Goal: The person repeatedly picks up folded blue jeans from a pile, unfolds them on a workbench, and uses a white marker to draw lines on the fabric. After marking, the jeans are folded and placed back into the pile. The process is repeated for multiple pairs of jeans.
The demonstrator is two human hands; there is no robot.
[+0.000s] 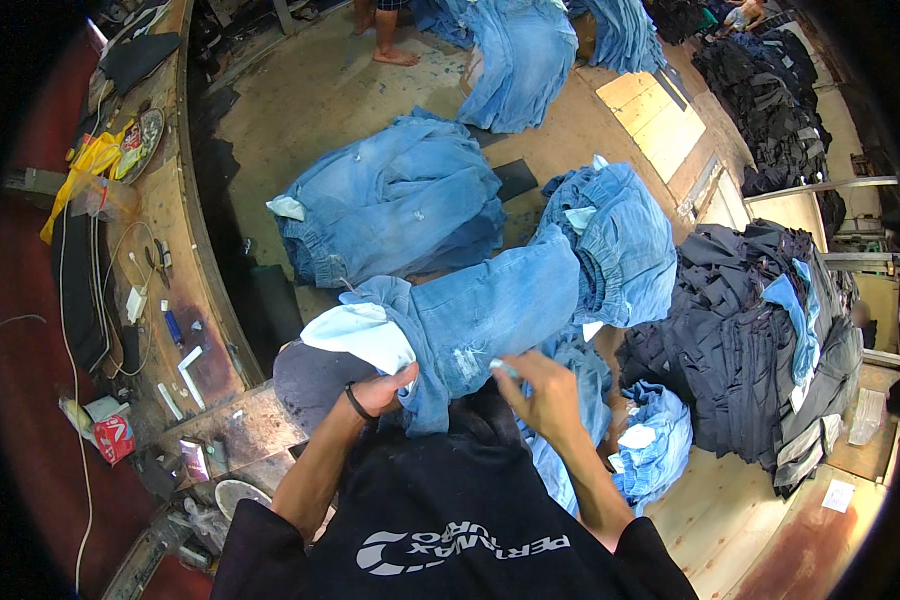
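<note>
Faded jeans (498,303) lie before the person, left hand (375,394) at their edge (fingers hidden, so I can't tell its grip), right hand (547,388) pinching a small pale piece (505,369) beside the frayed patch (467,365).

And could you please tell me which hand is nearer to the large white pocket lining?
Left. The left hand is right at the lower edge of the white lining; the right hand is farther right, beyond the frayed patch.
</note>
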